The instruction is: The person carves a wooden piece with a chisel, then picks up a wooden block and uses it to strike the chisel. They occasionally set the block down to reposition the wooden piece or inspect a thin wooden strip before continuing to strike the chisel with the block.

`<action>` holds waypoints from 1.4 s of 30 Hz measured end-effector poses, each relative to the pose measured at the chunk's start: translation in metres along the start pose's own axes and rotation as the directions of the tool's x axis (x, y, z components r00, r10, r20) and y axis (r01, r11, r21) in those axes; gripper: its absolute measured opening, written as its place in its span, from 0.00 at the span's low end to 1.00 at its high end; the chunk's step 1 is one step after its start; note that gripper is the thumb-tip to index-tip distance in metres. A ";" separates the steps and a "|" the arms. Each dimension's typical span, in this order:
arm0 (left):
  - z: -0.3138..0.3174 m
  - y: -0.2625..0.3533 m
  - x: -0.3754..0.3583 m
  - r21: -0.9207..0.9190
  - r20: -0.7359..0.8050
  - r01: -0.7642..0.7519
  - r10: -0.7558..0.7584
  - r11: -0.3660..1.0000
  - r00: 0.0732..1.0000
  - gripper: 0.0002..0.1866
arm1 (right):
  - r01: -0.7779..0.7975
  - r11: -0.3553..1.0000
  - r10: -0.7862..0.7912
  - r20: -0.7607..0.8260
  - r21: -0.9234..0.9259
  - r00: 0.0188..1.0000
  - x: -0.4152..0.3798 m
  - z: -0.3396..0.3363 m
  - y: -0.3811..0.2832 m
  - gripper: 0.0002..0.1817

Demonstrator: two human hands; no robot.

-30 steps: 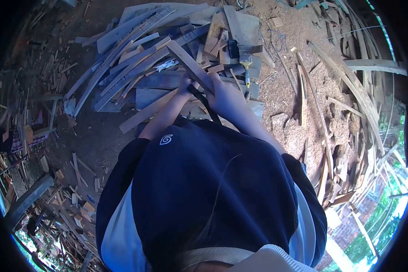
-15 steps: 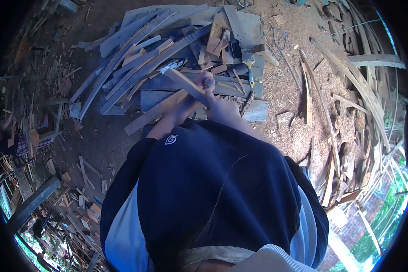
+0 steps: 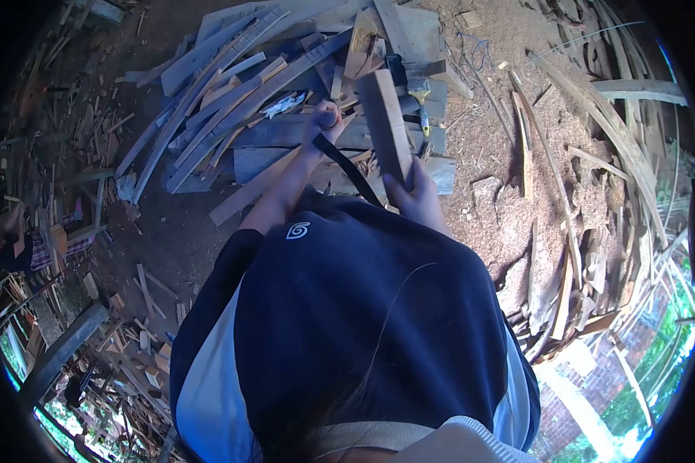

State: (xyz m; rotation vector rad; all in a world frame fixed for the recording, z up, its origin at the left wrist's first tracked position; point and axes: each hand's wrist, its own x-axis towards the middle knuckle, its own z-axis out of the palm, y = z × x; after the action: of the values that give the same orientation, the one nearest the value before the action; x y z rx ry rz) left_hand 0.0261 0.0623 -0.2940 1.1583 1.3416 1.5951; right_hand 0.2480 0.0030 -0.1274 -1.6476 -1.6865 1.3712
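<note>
My left hand [image 3: 326, 131] is closed round the rounded handle of a dark, flat, strip-like tool [image 3: 351, 171], which slants down toward my shirt. To its right, my right hand [image 3: 418, 197] grips the lower end of a short wooden board [image 3: 386, 123]. The board stands nearly lengthwise away from me, its far end over the wood pile. Board and tool are apart at their upper parts. Beyond my hands lie long, curved wooden strips [image 3: 266, 96], a white crumpled item [image 3: 284, 106] and a brush with a yellowish handle [image 3: 423, 112].
Planks [image 3: 266, 158] form a low work surface before me. Wood shavings [image 3: 483, 166] and long offcuts [image 3: 527, 154] cover the ground at right. Scrap wood is scattered at left, where another person [image 3: 11, 243] is partly visible near the edge.
My hands have moved apart. The board has swung from a leftward slant to nearly upright in the view, in my right hand. My left hand has shifted left, and the dark tool now shows.
</note>
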 end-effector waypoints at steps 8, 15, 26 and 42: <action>-0.043 0.003 -0.001 0.161 -0.073 0.122 -0.111 0.979 0.991 0.07 | -0.169 0.868 0.253 0.122 -0.468 0.960 -0.011 -0.010 0.032 0.20; -0.072 0.030 -0.016 -0.231 -0.116 0.508 -0.542 0.830 0.832 0.10 | -0.197 0.823 0.375 0.250 -0.534 0.893 -0.023 -0.005 0.031 0.19; -0.110 0.010 -0.048 -0.573 -0.101 0.404 -0.550 0.713 0.829 0.08 | -0.200 0.770 0.410 0.229 -0.605 0.883 -0.021 -0.017 0.085 0.23; -0.059 0.032 -0.040 0.166 -0.016 0.234 -0.234 0.958 0.972 0.07 | -0.278 0.776 0.453 0.195 -0.566 0.870 -0.039 -0.025 0.102 0.20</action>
State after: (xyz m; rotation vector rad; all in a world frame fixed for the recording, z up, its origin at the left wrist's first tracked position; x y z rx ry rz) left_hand -0.0170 0.0007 -0.2721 1.0532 1.5714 1.3311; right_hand 0.3299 -0.0432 -0.1895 -2.2647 -2.1532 1.5120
